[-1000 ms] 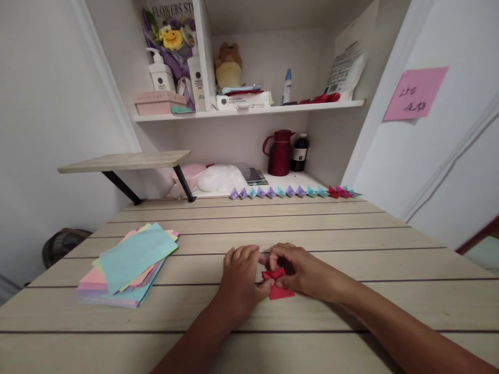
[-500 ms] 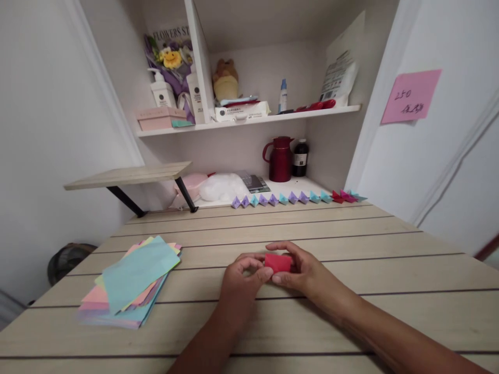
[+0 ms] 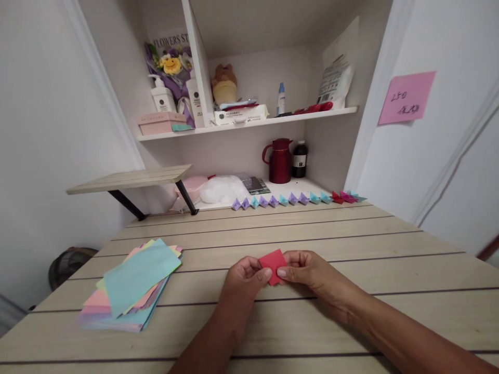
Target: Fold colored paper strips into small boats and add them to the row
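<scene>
A small folded piece of red paper (image 3: 274, 259) is held just above the wooden table, tilted so that one corner points up. My left hand (image 3: 246, 278) pinches its left side, thumb on the front face. On the opposite side my right hand (image 3: 302, 267) grips the paper the same way, thumb tip near the lower right edge. The fingers behind the paper are mostly hidden. To the left lies a loose stack of coloured paper sheets (image 3: 136, 280), a light blue one on top.
Along the table's far edge runs a row of small folded paper shapes (image 3: 293, 199) in purple, blue and red. Behind them stand a dark red jug (image 3: 279, 162) and a dark bottle (image 3: 300, 160). A small raised wooden shelf (image 3: 130, 178) on black legs stands at the back left.
The red paper has turned from lying level to standing on a corner. My right hand's fingers have closed in, and its thumb now presses on the paper's front.
</scene>
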The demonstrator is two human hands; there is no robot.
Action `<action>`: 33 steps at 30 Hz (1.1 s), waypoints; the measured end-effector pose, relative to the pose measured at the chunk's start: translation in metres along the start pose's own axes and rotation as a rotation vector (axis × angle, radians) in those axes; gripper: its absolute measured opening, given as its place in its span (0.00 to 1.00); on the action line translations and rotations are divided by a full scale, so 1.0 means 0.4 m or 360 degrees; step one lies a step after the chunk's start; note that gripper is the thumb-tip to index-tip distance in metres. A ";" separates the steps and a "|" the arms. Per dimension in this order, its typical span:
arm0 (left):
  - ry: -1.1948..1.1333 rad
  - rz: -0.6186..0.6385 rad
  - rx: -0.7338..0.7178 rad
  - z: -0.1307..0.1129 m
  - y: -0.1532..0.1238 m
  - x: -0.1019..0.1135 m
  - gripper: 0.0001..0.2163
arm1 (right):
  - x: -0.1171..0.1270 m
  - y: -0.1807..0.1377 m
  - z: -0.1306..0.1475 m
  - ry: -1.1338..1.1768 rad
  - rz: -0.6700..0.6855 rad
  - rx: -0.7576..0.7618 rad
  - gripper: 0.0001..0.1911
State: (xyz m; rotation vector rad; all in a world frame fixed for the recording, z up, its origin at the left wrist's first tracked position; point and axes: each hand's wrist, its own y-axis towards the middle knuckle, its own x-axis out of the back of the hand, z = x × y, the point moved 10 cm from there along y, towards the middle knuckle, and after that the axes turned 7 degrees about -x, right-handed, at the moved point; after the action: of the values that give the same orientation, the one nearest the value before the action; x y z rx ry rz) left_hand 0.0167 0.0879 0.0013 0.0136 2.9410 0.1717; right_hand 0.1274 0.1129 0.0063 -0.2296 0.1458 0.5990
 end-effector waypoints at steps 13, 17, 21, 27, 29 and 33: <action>0.1897 0.0061 -0.1044 -0.121 -0.015 -0.049 0.09 | -0.091 -0.097 0.126 -0.2230 -0.0559 0.1382 0.09; 0.2137 0.0262 -0.0878 -0.073 -0.005 -0.046 0.09 | -0.105 -0.068 0.079 -0.2508 -0.0452 0.1263 0.10; 0.2029 0.0446 -0.0517 -0.040 -0.007 -0.002 0.17 | -0.094 -0.055 0.064 -0.2477 -0.0374 0.1089 0.10; 0.1957 0.0210 -0.0573 -0.090 -0.020 0.021 0.20 | -0.089 -0.045 0.056 -0.2374 -0.0323 0.0982 0.12; 0.2008 0.0284 -0.0681 -0.091 -0.028 -0.013 0.16 | -0.088 -0.040 0.050 -0.2392 -0.0341 0.0960 0.11; 0.2117 0.0475 -0.0699 -0.065 -0.038 -0.050 0.11 | -0.069 -0.031 0.042 -0.2266 -0.0288 0.0907 0.12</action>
State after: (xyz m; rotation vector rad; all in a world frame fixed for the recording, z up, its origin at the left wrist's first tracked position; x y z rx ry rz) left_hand 0.0312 0.0693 0.0287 0.4281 4.0486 1.3205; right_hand 0.1132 0.0924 0.0304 0.7489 -1.0617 0.4055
